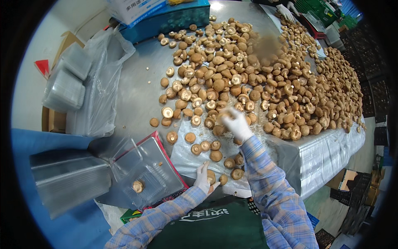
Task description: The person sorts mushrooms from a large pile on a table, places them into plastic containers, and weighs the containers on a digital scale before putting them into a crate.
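Note:
My left hand (pixel 204 178), in a white glove, is curled around a brown shiitake mushroom (pixel 210 176) near the table's front edge; a smaller mushroom (pixel 223 179) lies just right of it. My right hand (pixel 237 123), gloved too and slightly blurred, reaches over the front of the large mushroom heap (pixel 230 68), with its fingers closed about a mushroom (pixel 224 114). Several loose mushrooms lie on the plastic sheet between my hands. At the left, a clear plastic tray (pixel 150 183) holding one mushroom (pixel 137 186) rests on a flat metal-topped scale with a red rim (pixel 164 149).
Stacked clear trays (pixel 71 183) stand left of the scale. More trays (pixel 63 93) and a plastic bag (pixel 102 77) are farther back. A blue-green box (pixel 186 18) borders the heap. A co-worker's gloved hands (pixel 285 13) are at the far right. Crates (pixel 351 190) stand below, right.

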The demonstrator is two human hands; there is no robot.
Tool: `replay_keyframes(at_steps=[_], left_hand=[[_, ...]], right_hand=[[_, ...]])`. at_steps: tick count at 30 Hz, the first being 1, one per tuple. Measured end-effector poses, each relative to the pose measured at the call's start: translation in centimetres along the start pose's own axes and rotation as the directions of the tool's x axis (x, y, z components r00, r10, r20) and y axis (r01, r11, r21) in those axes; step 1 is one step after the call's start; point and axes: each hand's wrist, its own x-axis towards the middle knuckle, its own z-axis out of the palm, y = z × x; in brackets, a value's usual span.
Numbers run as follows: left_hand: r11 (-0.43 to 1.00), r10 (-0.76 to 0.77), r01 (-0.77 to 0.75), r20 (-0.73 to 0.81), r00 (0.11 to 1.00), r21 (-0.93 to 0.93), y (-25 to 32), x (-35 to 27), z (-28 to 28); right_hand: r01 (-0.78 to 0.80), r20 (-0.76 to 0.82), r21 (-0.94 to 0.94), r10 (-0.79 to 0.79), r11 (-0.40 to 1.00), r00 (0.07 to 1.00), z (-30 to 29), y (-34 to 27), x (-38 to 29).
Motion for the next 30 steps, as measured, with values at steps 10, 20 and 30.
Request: replay_keyframes(at_steps=[10, 20, 30], left_hand=[[0.994, -0.059, 0.056, 0.028, 0.998, 0.099, -0.2, -0.4, 0.2], [0.952, -0.183, 0.172, -0.021, 0.983, -0.253, -2.9, -0.4, 1.1], [0.883, -0.324, 0.312, 0.026, 0.946, -0.351, -3.6, -0.4, 1.6]], right_hand=[[-0.243, -0.433, -0.416, 0.045, 0.876, 0.900, -6.9, -0.4, 11.9], [-0.074, -0.346, -0.535, -0.138, 0.842, 0.928, -7.8, -0.2, 9.2], [-0.241, -0.296, -0.451, 0.111, 0.860, 0.949, -9.1, -2.2, 12.8]])
